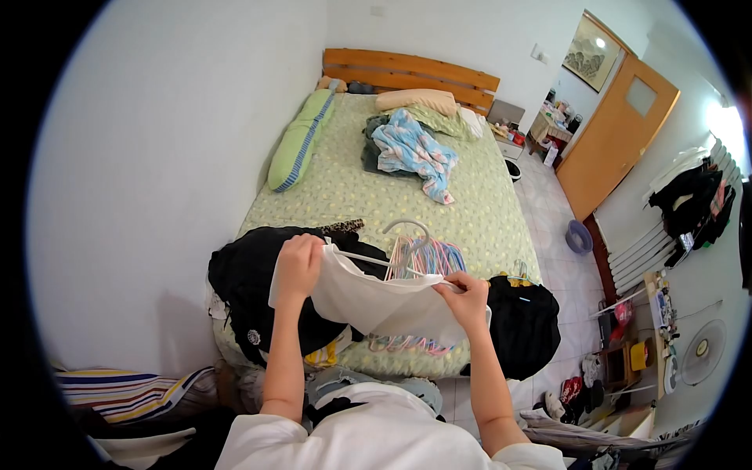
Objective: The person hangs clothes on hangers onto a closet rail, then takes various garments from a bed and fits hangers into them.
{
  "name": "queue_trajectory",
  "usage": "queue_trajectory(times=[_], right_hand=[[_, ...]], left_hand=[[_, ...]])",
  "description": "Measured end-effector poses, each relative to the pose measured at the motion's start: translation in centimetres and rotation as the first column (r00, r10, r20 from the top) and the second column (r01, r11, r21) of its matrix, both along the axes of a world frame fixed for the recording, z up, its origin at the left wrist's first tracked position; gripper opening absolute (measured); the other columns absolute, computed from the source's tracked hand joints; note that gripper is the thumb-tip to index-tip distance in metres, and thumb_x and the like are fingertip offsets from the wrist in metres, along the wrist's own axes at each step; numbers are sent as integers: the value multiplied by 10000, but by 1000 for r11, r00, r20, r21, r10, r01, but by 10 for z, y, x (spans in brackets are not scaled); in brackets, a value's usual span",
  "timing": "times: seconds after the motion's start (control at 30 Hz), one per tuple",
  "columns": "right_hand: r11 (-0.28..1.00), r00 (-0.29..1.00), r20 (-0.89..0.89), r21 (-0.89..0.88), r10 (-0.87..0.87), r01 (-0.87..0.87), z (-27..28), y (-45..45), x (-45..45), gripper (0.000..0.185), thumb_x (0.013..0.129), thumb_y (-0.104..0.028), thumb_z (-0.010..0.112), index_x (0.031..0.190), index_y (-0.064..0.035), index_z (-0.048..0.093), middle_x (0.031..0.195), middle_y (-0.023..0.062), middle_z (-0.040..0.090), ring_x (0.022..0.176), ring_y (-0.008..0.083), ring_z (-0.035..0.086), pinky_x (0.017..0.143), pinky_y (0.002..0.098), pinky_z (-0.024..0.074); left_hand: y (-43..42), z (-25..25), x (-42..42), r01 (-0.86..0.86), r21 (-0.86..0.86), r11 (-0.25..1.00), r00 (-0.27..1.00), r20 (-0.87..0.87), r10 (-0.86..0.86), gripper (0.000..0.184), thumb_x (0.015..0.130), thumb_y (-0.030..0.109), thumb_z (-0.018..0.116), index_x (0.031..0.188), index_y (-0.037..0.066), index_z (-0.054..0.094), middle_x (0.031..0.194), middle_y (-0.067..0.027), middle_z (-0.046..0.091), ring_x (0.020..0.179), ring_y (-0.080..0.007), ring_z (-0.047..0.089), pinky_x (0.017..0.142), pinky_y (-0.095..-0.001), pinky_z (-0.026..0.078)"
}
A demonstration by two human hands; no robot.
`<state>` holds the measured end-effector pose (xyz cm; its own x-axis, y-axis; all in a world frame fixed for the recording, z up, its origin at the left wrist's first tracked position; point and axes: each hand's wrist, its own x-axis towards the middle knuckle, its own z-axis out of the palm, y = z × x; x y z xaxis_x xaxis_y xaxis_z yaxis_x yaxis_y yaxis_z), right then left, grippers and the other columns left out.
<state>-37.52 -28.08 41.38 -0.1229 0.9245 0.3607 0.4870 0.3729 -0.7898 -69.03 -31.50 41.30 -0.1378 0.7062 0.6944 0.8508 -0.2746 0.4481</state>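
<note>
A white garment (pixel 376 304) hangs between my two hands over the near end of the bed. Inside its neckline sits a pale hanger (pixel 409 235), its hook pointing up. My left hand (pixel 299 268) is closed on the garment's left shoulder. At the right shoulder, my right hand (pixel 465 300) pinches the cloth by the hanger's end. Behind the garment lies a pile of pink, blue and white hangers (pixel 439 257), partly hidden. Black clothes (pixel 251 270) are heaped left of it, and more black clothing (pixel 526 329) lies to the right.
The bed (pixel 478 211) carries a crumpled blue garment (pixel 415 149), pillows (pixel 419 100) and a long green cushion (pixel 301 145). Striped fabric (pixel 133 394) is at the lower left. On the right are a purple basin (pixel 578 237), a fan (pixel 703 352) and a wooden door (pixel 619 141).
</note>
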Motion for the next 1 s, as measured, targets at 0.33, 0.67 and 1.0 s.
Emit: queue_trajectory(times=[0.33, 0.67, 1.0], right_hand=[[983, 995, -84, 183, 46, -30, 0, 11, 8, 61, 774, -63, 698, 788, -24, 653, 652, 78, 613, 557, 165, 572, 526, 269, 437], [875, 943, 333, 450, 19, -176, 20, 28, 49, 135, 792, -84, 677, 836, -55, 552, 742, 104, 616, 631, 301, 606, 545, 356, 476], [945, 977, 213, 317, 12, -81, 31, 23, 56, 230, 783, -37, 680, 948, -38, 519, 877, 111, 591, 754, 292, 599, 664, 351, 478]], left_hand=[[5, 2, 42, 153, 75, 985, 982, -121, -143, 458, 632, 382, 782, 570, 60, 463, 545, -58, 459, 467, -249, 470, 422, -341, 345], [4, 15, 21, 37, 119, 992, 999, -5, -36, 441, 654, 363, 797, 560, 67, 484, 516, -52, 470, 447, -234, 466, 416, -325, 343], [-1, 48, 21, 16, 319, 948, 999, 43, -31, 417, 637, 290, 827, 565, 49, 494, 501, -56, 448, 421, -199, 422, 402, -290, 308]])
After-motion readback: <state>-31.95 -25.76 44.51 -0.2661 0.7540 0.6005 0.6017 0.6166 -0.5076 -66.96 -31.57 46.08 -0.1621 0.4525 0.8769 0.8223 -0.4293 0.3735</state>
